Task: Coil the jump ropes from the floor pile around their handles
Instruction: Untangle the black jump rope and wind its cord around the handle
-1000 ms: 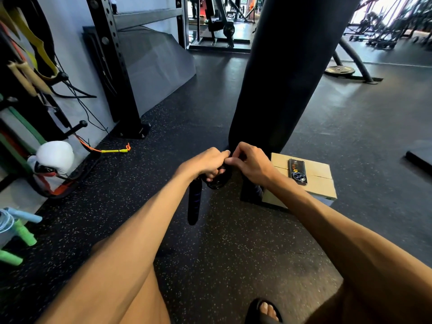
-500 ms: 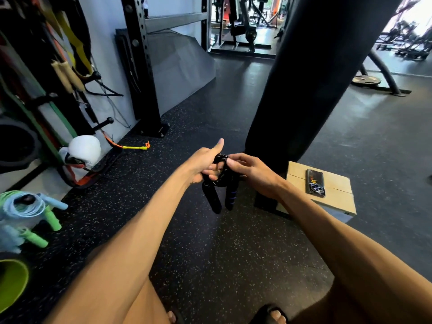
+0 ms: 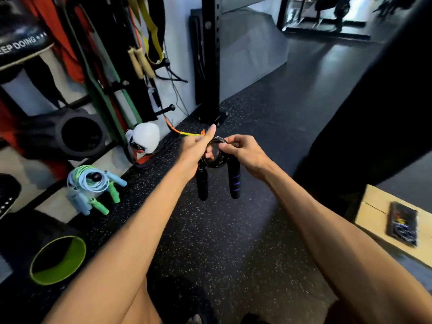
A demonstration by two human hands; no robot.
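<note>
Bare left forearm (image 3: 140, 230) and right forearm (image 3: 327, 230), bare left hand (image 3: 196, 151) and right hand (image 3: 247, 153). Bare thigh (image 3: 140, 307) at lower centre; toes (image 3: 194, 320) in dark sandal (image 3: 208, 308) at bottom edge.

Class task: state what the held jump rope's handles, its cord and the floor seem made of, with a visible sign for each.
Handles: likely matte black foam, soft-looking, one with blue bands.
Cord: probably glossy plastic-coated cable; it glints.
Floor: seemingly rubber matting, dark with pale speckles.

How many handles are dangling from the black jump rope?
2. The first handle hangs under the left hand. The second handle, with blue rings, hangs under the right hand. Both hands hold the coiled black jump rope.
</note>
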